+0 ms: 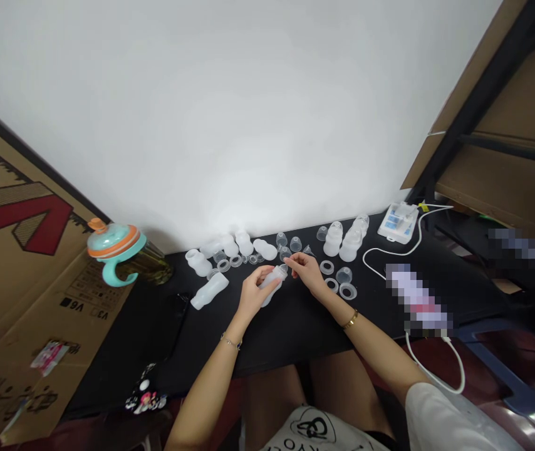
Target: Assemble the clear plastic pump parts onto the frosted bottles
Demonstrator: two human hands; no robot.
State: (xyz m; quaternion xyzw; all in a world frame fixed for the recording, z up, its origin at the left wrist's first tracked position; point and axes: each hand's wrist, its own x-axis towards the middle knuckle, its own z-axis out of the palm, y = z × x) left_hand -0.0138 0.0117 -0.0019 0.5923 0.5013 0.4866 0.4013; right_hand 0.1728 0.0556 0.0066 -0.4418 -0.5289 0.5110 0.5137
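My left hand (251,291) is wrapped round a white baby bottle (272,284), which leans up to the right. A clear bottle nipple (283,269) sits at the bottle's mouth. The fingers of my right hand (304,269) are pinched together at the nipple's tip. Behind my hands lie clear domed caps (295,243) and a tipped-over white bottle (265,249). Close to my left hand another white bottle (210,290) lies on its side. Several collar rings (348,291) and a clear cap (343,275) are right of my right hand.
Several capped bottles (332,238) stand upright at the back right of the black table (296,332). A white box (398,222) and a white cable (395,253) lie farther right. At left stand a tea-filled jug (155,260) and a cardboard box (23,250). A white wall (258,113) closes the back.
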